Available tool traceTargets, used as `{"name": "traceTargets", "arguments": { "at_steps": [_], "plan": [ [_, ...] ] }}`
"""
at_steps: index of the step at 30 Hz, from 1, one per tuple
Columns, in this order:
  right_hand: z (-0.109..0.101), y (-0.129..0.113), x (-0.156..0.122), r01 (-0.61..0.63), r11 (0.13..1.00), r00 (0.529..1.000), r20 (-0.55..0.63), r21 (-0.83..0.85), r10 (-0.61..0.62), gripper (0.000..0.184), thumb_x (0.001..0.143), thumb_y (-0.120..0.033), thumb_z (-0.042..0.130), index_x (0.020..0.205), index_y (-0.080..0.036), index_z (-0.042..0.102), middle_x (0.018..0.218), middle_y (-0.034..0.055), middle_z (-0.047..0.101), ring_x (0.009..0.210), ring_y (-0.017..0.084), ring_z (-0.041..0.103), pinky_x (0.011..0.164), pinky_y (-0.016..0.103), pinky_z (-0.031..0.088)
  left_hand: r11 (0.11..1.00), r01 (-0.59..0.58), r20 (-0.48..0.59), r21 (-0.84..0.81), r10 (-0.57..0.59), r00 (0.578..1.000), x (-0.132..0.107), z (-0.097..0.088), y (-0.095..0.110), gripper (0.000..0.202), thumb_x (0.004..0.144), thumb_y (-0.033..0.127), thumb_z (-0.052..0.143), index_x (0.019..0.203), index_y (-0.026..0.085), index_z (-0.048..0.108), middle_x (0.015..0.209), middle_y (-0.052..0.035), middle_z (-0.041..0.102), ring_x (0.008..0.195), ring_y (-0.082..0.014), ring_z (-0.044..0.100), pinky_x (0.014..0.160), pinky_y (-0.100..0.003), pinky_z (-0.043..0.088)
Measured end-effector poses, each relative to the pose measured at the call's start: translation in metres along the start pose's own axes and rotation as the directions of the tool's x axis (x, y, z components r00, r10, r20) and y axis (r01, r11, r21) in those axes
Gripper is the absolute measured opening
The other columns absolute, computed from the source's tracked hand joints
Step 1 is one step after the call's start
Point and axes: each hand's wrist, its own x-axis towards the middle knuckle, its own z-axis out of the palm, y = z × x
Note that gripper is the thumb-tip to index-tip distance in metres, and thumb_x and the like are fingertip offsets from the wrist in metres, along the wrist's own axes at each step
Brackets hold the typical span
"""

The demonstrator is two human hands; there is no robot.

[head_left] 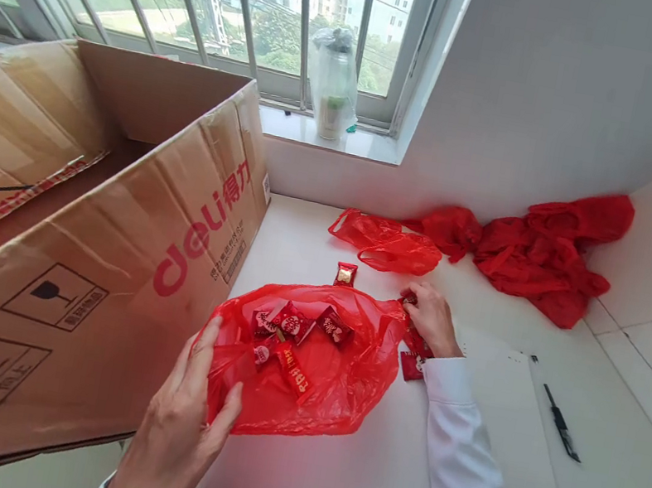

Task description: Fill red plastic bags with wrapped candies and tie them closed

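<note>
A thin red plastic bag lies spread open on the white table, with several red-wrapped candies inside. My left hand grips the bag's left edge between thumb and fingers. Just past the bag's right rim, my right hand is closed with its fingertips on a small dark red wrapped candy, partly hidden by the fingers. Below that hand, more red packets lie on the table, among them a dark red packet. One red and gold candy sits alone behind the bag.
At left stands a big open cardboard box. A flat red bag and a crumpled red heap lie along the wall. To the right are white paper and a black pen. A bagged cup stands on the windowsill.
</note>
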Motion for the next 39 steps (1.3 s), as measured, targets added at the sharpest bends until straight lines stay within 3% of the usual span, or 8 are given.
{"name": "traceTargets", "arguments": {
  "at_steps": [5,8,11,17,22,27,33,39],
  "plan": [
    [-0.055,-0.037,-0.019,0.176,0.942,0.976,-0.173,0.284,-0.130,0.018,0.080,-0.023,0.065,0.098,-0.022,0.065,0.099,0.0022,0.064,0.082,0.015,0.061,0.078,0.029,0.048,0.994,-0.057,-0.013,0.089,0.059,0.998,-0.002,-0.001,0.005,0.056,0.090,0.030,0.043,0.141,0.010,0.032,0.134,-0.0173,0.050,0.124,-0.0262,0.051,0.100,-0.037,0.048],
    [-0.074,-0.071,-0.039,0.364,0.806,0.929,-0.119,0.466,-0.351,0.020,0.083,-0.028,0.065,0.102,-0.025,0.064,0.100,0.0022,0.064,0.089,0.016,0.061,0.079,0.029,0.050,0.996,-0.050,-0.019,0.071,0.052,0.998,-0.001,-0.004,0.007,0.055,0.090,0.029,0.045,0.140,0.010,0.034,0.134,-0.0160,0.050,0.124,-0.0231,0.051,0.102,-0.033,0.047],
    [-0.068,-0.098,-0.051,0.495,0.781,0.846,-0.006,0.381,-0.533,0.021,0.089,-0.022,0.056,0.109,-0.026,0.062,0.110,0.0042,0.062,0.102,0.017,0.059,0.085,0.030,0.049,0.997,-0.064,-0.008,0.051,0.065,0.998,0.001,-0.008,0.008,0.053,0.089,0.025,0.046,0.140,0.014,0.034,0.135,-0.0107,0.050,0.122,-0.0192,0.053,0.103,-0.028,0.045],
    [-0.032,-0.115,-0.059,0.613,0.789,0.776,0.165,0.029,-0.609,0.025,0.094,-0.016,0.043,0.105,-0.025,0.063,0.109,0.0042,0.064,0.106,0.022,0.052,0.084,0.036,0.048,0.992,-0.066,-0.010,0.112,0.068,0.998,0.002,-0.015,0.007,0.041,0.088,0.011,0.043,0.128,0.021,0.049,0.115,-0.0026,0.059,0.091,-0.0117,0.065,0.083,-0.019,0.050],
    [-0.003,-0.088,-0.069,0.559,0.745,0.827,0.179,-0.364,-0.533,0.034,0.071,0.000,0.056,0.096,-0.022,0.063,0.095,0.0078,0.065,0.100,0.030,0.051,0.084,0.045,0.043,0.986,-0.071,0.006,0.148,0.071,0.997,0.001,-0.025,0.005,0.033,0.088,0.008,0.038,0.110,0.021,0.059,0.090,0.0007,0.058,0.070,-0.0097,0.064,0.062,-0.020,0.049],
    [-0.006,-0.076,-0.063,0.523,0.744,0.834,0.070,-0.415,-0.547,0.031,0.073,0.006,0.043,0.068,-0.021,0.056,0.062,0.0028,0.057,0.071,0.021,0.051,0.083,0.044,0.038,0.992,-0.101,-0.032,0.070,0.103,0.994,0.008,-0.038,0.008,0.024,0.088,0.013,0.044,0.090,0.023,0.066,0.081,0.0020,0.055,0.061,-0.0078,0.060,0.058,-0.019,0.046],
    [-0.049,-0.098,-0.044,0.475,0.869,0.875,-0.027,-0.139,-0.483,0.016,0.089,-0.015,0.047,0.082,-0.021,0.060,0.080,0.0028,0.066,0.079,0.019,0.055,0.083,0.040,0.041,0.992,-0.091,-0.060,-0.088,0.085,0.995,0.023,-0.058,0.023,0.019,0.088,0.030,0.053,0.075,0.023,0.066,0.107,-0.0037,0.053,0.090,-0.0137,0.060,0.076,-0.022,0.046],
    [-0.048,-0.075,-0.050,0.407,0.904,0.913,0.077,-0.129,-0.400,0.031,0.085,-0.029,0.054,0.115,-0.023,0.059,0.110,0.0076,0.065,0.098,0.025,0.058,0.079,0.037,0.048,0.832,0.011,0.108,-0.554,0.059,0.992,0.039,-0.084,0.044,0.024,0.090,0.035,0.051,0.071,0.020,0.055,0.119,-0.0049,0.054,0.114,-0.0196,0.050,0.093,-0.026,0.042]
  ]
}}
